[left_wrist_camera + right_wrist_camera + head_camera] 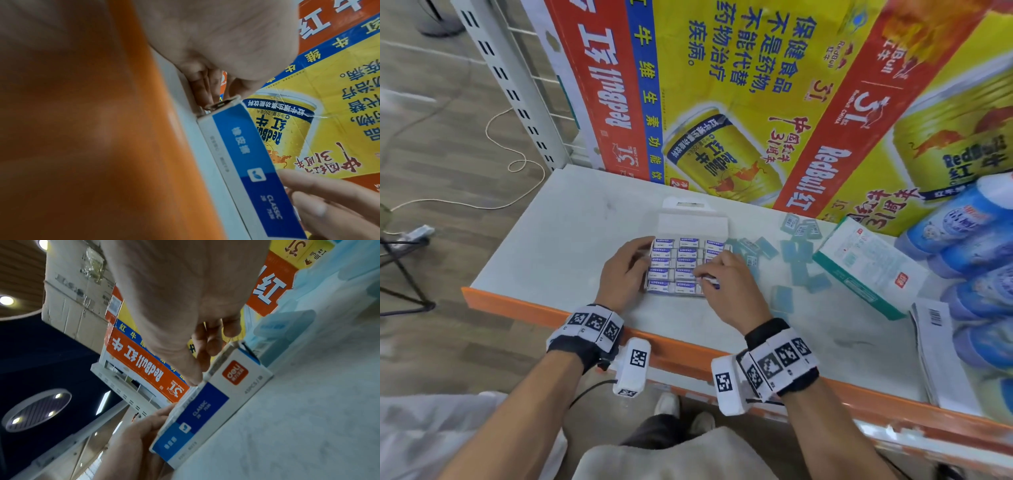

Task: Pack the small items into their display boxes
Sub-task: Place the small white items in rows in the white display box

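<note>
Eraser display box [690,224] sits on the shelf board [544,246], mid-width and closer to the orange front edge than to the back; lid flap folded open toward the back. Inside: white-and-blue sleeved erasers [663,263] in three columns, rows packed tight and nearly flush with the rim. Left and middle columns look full; right column is partly hidden under the right hand, so I cannot tell if a slot is open there. Left hand [621,270] lies against the box's left wall, fingers fairly straight and resting on the side, thumb up at the far-left corner, bracing rather than gripping. Right hand [727,284] has fingers curled, pinching one eraser [709,281] at the front-right of the box, apparently seating it in the last rows. Judgement: this box is close to done; what's left is seating that piece, checking the right column, closing the flap. Second batch not started: translucent blue cases [799,251] lie loose on the board between the eraser box and a green-and-white carton [869,267] toward the right edge. Whether that carton is their box I cannot tell. So roughly halfway overall, if the blue cases count.
</note>
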`<state>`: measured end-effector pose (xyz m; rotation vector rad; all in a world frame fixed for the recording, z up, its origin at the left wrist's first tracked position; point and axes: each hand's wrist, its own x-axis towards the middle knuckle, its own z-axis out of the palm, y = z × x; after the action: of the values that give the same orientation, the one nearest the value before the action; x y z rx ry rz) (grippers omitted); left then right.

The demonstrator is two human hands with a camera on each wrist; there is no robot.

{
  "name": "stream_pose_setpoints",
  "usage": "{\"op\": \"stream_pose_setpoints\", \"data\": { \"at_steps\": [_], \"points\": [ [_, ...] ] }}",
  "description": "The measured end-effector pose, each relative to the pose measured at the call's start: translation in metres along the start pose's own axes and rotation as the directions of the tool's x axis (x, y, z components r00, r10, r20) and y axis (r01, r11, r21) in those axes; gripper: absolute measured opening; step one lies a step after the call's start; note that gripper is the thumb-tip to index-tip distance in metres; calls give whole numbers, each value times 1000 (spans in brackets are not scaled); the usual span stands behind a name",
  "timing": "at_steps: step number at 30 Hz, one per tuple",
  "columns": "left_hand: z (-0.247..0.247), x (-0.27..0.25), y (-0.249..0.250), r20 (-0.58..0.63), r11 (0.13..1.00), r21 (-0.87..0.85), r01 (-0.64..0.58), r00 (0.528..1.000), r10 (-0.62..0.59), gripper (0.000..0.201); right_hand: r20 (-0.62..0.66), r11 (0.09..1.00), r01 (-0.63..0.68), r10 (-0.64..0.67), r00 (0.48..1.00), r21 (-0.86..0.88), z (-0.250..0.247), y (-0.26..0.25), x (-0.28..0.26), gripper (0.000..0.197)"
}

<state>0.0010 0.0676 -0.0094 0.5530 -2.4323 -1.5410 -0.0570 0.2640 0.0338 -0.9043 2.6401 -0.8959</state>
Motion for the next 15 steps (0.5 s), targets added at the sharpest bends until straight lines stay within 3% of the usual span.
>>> {"op": "stream_pose_setpoints", "data": {
  "at_steps": [4, 7, 15],
  "points": [
    [0, 0, -4, -3, 1000, -12, -11, 1000, 11, 41, -79, 990, -64, 74, 994, 128, -11, 6, -7, 18],
    [0, 1, -7, 3, 999, 4, -36, 999, 36, 42, -159, 981, -150, 169, 973, 123, -27, 21, -18, 13],
    [4, 4, -15, -24, 994, 23, -106, 994, 107, 41, -99, 957, -291, 291, 952, 17, -55, 61, -70, 27]
  ]
}}
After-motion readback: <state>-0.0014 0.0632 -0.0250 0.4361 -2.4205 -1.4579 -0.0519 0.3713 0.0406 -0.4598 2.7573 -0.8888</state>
